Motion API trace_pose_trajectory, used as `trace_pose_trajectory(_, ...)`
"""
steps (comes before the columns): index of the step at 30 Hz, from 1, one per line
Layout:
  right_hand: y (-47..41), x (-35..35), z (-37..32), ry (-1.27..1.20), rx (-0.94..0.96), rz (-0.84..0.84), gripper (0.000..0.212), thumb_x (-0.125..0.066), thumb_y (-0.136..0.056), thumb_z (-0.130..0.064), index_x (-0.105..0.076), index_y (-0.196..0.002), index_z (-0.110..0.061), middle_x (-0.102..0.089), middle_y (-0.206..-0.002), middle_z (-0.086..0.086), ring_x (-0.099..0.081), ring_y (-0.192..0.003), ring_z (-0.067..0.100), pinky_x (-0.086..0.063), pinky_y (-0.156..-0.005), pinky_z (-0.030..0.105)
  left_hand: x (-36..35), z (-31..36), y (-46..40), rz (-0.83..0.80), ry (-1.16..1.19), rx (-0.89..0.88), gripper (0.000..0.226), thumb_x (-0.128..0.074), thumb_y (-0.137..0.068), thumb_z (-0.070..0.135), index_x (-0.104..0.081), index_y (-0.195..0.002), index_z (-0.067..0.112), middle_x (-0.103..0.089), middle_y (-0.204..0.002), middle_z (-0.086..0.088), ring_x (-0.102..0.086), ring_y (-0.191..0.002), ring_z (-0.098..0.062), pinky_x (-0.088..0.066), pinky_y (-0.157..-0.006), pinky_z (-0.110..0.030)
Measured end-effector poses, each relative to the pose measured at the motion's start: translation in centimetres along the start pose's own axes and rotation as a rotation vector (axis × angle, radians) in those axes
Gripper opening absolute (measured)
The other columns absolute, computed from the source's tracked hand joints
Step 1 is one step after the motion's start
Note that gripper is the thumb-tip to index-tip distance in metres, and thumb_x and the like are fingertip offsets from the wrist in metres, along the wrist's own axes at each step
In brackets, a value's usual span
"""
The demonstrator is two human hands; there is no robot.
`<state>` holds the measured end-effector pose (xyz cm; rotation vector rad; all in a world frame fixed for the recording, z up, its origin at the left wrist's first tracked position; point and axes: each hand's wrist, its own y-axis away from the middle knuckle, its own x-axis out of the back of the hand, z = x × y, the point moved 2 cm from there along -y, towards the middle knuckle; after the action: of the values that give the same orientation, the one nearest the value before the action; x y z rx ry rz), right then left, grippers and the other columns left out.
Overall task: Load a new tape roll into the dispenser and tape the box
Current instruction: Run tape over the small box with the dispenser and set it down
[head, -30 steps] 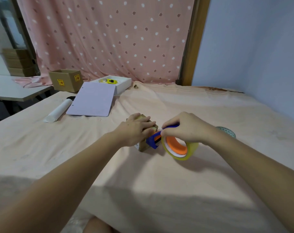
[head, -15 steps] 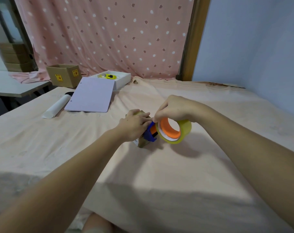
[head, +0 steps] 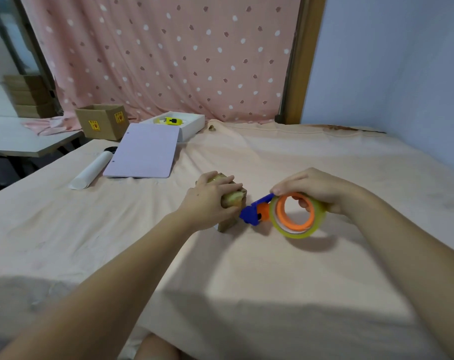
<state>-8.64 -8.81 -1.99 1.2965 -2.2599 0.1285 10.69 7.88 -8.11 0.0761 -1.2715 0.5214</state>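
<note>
**One box under the left hand, one dispenser in the right**

We count two hands, one small box (head: 231, 203), one dispenser (head: 257, 213) and one tape roll (head: 297, 216) at the middle of the cloth-covered table (head: 246, 268). Farther back on the left we see one open carton (head: 102, 122), one white tray (head: 189, 124) with one yellow item (head: 172, 121) in it, one lilac board (head: 145, 150) and one white paper roll (head: 90, 172).

Our left hand (head: 210, 201) lies palm down over the box, fingers curled across its top and pressing it to the table. The box stands on the cloth, mostly hidden by that hand.

Our right hand (head: 314, 189) is closed around the dispenser from above, fingers wrapped over the tape roll and one fingertip showing through the orange core. The roll sits on the dispenser, tilted toward us. The blue head points left, just beside the box's right edge; we cannot tell whether it touches.
</note>
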Motion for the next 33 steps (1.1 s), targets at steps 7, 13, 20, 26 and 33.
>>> trace_pose_trajectory(7, 1.8, 2.9, 3.0, -0.212, -0.003, 0.125, 0.014, -0.075, -0.09, -0.015, -0.081, -0.101, -0.008, -0.067, -0.06, -0.009, -0.048, -0.05, 0.006, -0.041, -0.048, 0.021, -1.1, 0.1, 0.8, 0.19, -0.028, -0.02, 0.064, -0.072, -0.075, 0.055, -0.056, -0.137, 0.044, -0.041, -0.155, 0.008, -0.027, -0.145, -0.026, -0.05, -0.099, -0.054)
trace_pose_trajectory(13, 1.1, 2.6, 4.8, -0.206, 0.156, 0.445, 0.036, -0.084, -0.084, -0.018, -0.077, -0.12, -0.015, -0.076, -0.11, 0.001, -0.07, -0.083, 0.004, -0.052, -0.077, 0.019, -1.0, 0.6, 1.7, 0.3, 0.175, 0.001, 0.059, -0.077, -0.066, 0.057, -0.059, -0.121, 0.044, -0.042, -0.137, 0.01, -0.031, -0.136, -0.019, -0.045, -0.106, -0.042)
trace_pose_trajectory(20, 0.7, 0.7, 7.7, 0.086, 0.194, 0.628, 0.083, -0.08, -0.064, -0.062, -0.064, -0.139, -0.029, -0.064, -0.119, -0.001, -0.063, -0.107, 0.02, -0.051, -0.087, 0.034, -3.0, 1.0, 2.4, 0.507, 0.361, 0.056, 0.071, -0.083, -0.073, 0.044, -0.049, -0.135, 0.034, -0.006, -0.164, 0.007, 0.001, -0.158, -0.022, -0.027, -0.123, -0.045)
trace_pose_trajectory(26, 0.1, 1.6, 9.7, 0.625, 0.276, 0.667, 0.081, -0.09, -0.071, -0.049, -0.061, -0.144, -0.026, -0.044, -0.101, 0.002, -0.049, -0.097, 0.026, -0.05, -0.08, 0.039, -4.7, 0.6, 3.1, 0.443, 0.552, 0.241, 0.127, -0.083, -0.063, 0.047, -0.003, -0.16, 0.025, 0.003, -0.168, 0.004, -0.004, -0.156, -0.011, -0.021, -0.122, -0.034)
trace_pose_trajectory(33, 1.0, 0.1, 11.5, 1.195, 0.444, 0.76, 0.06, -0.08, -0.081, -0.034, -0.066, -0.138, -0.02, -0.062, -0.093, 0.008, -0.06, -0.08, 0.032, -0.051, -0.066, 0.042, -5.2, 2.4, 3.3, 0.335, 0.691, 0.244, 0.142, -0.092, -0.052, 0.057, 0.006, -0.155, 0.045, -0.033, -0.157, 0.011, -0.04, -0.143, -0.008, -0.039, -0.118, -0.039)
